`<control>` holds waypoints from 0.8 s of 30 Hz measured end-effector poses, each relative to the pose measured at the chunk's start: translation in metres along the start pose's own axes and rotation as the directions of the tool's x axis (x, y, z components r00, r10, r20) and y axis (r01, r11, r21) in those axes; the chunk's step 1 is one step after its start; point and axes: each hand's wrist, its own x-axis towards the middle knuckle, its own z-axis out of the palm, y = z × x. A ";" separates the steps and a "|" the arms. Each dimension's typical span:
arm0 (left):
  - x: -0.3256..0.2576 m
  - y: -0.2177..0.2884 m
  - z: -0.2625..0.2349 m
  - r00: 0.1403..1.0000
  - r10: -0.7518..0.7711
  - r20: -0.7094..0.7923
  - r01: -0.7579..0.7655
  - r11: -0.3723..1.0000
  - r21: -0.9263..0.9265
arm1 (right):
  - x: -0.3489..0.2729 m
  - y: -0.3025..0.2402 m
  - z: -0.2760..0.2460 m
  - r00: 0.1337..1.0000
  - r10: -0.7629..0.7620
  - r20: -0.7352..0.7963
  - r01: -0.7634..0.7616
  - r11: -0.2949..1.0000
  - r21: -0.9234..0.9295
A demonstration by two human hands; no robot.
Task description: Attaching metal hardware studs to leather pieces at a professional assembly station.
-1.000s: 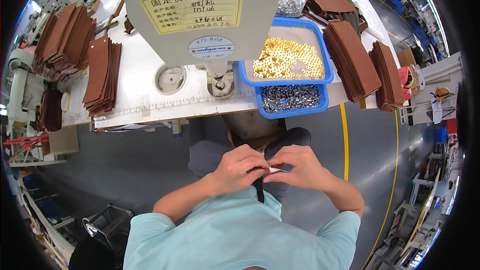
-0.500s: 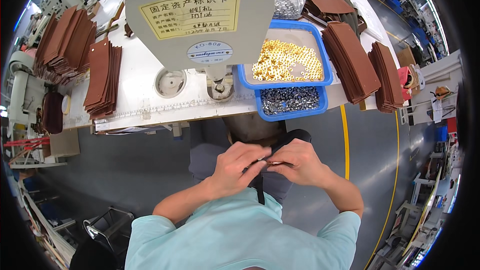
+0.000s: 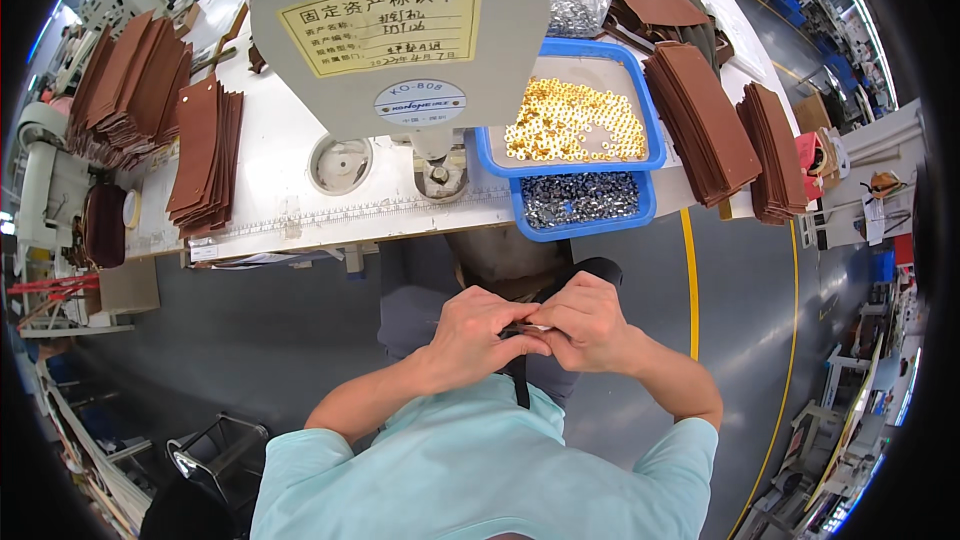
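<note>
left hand (image 3: 478,332), right hand (image 3: 585,322) | fingers pinch dark strap (image 3: 521,380) | strap hangs vertically, pointing down

Between my left hand (image 3: 478,335) and my right hand (image 3: 585,325) I pinch a dark strap (image 3: 520,380), matt, perhaps leather; too small to be sure. My shirt (image 3: 480,470) is soft, pale teal cloth. The two blue trays (image 3: 585,225) are smooth plastic; one holds shiny gold-coloured metal studs (image 3: 575,120), the other glinting silvery ones (image 3: 580,198). The brown stacked pieces (image 3: 705,115) look like matt leather. The machine's grey housing (image 3: 400,30) is painted metal with a paper label (image 3: 385,25). The white tabletop (image 3: 270,190) is smooth, the floor (image 3: 250,340) faintly glossy.
</note>
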 end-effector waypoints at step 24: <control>0.002 -0.001 -0.027 0.930 -0.353 0.104 0.363 0.927 -0.099 | 0.084 0.156 -0.087 0.730 0.676 -0.107 -0.661 0.656 -0.366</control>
